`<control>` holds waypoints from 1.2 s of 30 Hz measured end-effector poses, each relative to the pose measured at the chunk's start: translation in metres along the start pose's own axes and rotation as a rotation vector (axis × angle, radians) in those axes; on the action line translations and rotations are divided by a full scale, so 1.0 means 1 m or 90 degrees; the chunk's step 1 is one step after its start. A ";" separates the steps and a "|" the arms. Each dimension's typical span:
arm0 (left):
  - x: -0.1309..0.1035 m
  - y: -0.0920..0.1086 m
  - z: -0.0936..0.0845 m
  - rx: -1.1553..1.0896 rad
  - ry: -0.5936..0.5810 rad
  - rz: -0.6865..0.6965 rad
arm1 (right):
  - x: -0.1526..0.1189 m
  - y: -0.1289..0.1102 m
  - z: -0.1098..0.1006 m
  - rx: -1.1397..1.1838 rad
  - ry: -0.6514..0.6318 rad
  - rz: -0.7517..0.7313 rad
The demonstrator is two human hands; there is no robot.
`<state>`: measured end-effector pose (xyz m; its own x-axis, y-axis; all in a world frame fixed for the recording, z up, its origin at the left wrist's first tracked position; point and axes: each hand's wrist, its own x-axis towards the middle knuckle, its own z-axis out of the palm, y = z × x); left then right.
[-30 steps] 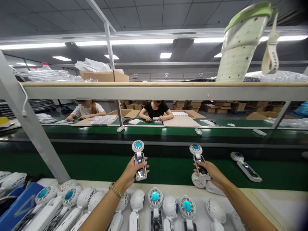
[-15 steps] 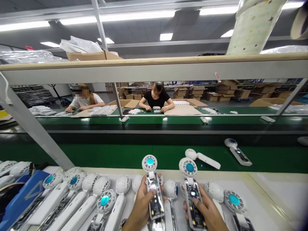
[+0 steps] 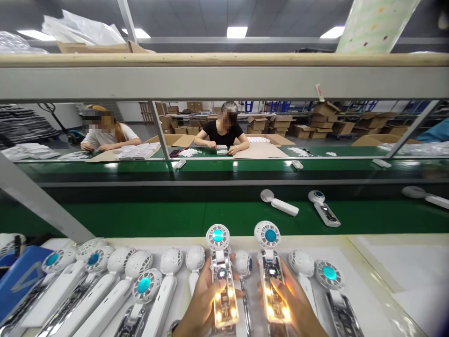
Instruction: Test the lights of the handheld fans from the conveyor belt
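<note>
My left hand (image 3: 200,302) is wrapped around a white handheld fan (image 3: 225,304) with a clear-fronted handle, its thumb on the front. In my right hand (image 3: 298,299) is a second handheld fan (image 3: 275,311) of the same kind, the thumb likewise pressed on its front. Both fans stand upright side by side, with round grilles and blue hubs at the top. Amber lights glow in the lower part of both handles, and a small display is lit on each. Another fan (image 3: 242,263) lies on the table between my hands, partly hidden.
Several fans (image 3: 147,286) lie in a row on the white table (image 3: 372,276), beside a blue bin (image 3: 26,271). Beyond runs a green conveyor belt (image 3: 140,217) carrying fans (image 3: 324,210). A shelf beam (image 3: 224,84) crosses above. Two people (image 3: 224,133) sit working opposite.
Amber lights have come on in both held fans. Fans on the belt have shifted left, and another has come in at the right. The view has tilted down slightly.
</note>
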<state>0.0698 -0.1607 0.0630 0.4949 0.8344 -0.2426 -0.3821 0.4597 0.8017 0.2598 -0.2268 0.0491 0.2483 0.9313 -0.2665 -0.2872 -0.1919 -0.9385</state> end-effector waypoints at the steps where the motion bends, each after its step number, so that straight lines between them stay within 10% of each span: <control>1: 0.000 0.000 0.001 0.001 0.005 -0.001 | 0.000 -0.001 0.000 -0.004 0.010 0.001; 36: -0.001 -0.004 0.001 -0.005 -0.057 0.026 | -0.006 -0.003 0.004 0.093 -0.152 -0.025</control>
<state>0.0721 -0.1633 0.0606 0.5466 0.8221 -0.1595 -0.4094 0.4285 0.8055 0.2559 -0.2306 0.0544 0.0418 0.9872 -0.1541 -0.4160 -0.1231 -0.9010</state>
